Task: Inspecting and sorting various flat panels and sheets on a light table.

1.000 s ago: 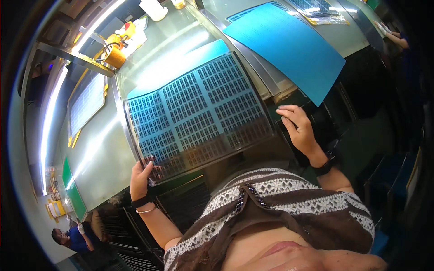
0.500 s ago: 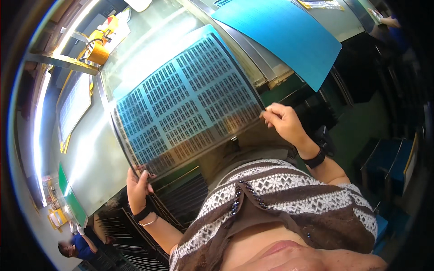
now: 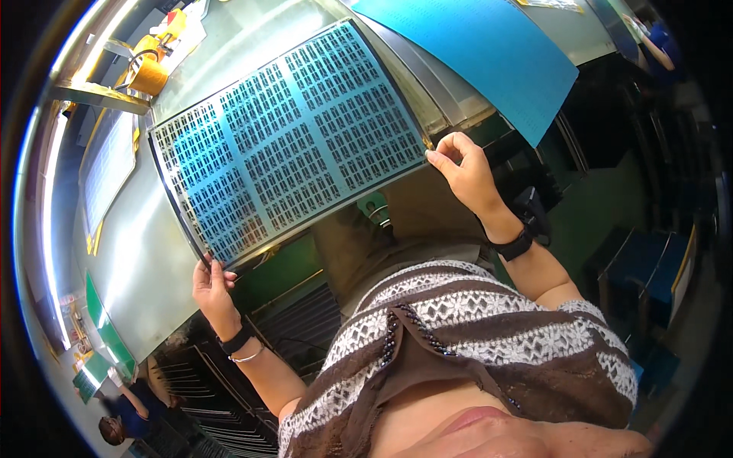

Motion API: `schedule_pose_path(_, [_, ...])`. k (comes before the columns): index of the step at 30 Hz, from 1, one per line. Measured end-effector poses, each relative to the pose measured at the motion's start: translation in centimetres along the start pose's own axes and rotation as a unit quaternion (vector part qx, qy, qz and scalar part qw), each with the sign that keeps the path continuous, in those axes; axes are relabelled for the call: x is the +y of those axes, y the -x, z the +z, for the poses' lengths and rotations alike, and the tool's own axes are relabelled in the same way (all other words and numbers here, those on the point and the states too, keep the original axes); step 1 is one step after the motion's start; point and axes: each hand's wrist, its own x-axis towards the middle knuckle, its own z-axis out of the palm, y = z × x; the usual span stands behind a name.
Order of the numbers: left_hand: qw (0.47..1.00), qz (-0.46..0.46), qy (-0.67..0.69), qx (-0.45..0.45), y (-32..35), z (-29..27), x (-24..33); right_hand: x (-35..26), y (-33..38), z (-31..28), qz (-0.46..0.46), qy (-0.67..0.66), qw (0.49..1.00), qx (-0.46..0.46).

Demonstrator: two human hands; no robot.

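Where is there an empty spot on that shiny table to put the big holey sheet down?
Bare metal shows on the table left of the perforated sheet, down to the green cards. The far left corner is crowded with a yellow tape roll; a blue sheet covers the right. The left hand and right hand pinch the sheet's near corners.

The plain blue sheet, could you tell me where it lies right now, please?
In the head view the plain blue sheet lies flat at upper right on the metal table, beyond the right hand.
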Motion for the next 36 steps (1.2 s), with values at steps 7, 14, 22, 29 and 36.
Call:
schedule_pose_path(7, [0.999,0.003,0.007,0.033,-0.3,0.3,-0.4,-0.2,0.1,-0.4,0.059,-0.044,0.997,-0.022])
schedule_pose_path(14, [0.995,0.038,-0.021,0.089,-0.1,0.0,-1.2,-0.6,-0.1,0.3,0.078,-0.024,0.996,-0.039])
schedule_pose_path(22, [0.923,0.254,-0.239,0.165,-0.6,-0.4,-3.0,0.3,0.9,0.1,0.029,-0.066,0.996,-0.045])
schedule_pose_path(29, [0.924,0.222,-0.248,0.188,0.6,-0.5,-3.3,-0.2,0.8,0.2,0.029,-0.063,0.996,-0.054])
schedule_pose_path(36, [0.875,0.195,-0.417,0.151,0.4,0.0,-2.2,-1.0,1.1,-0.4,-0.029,0.083,0.996,0.008])
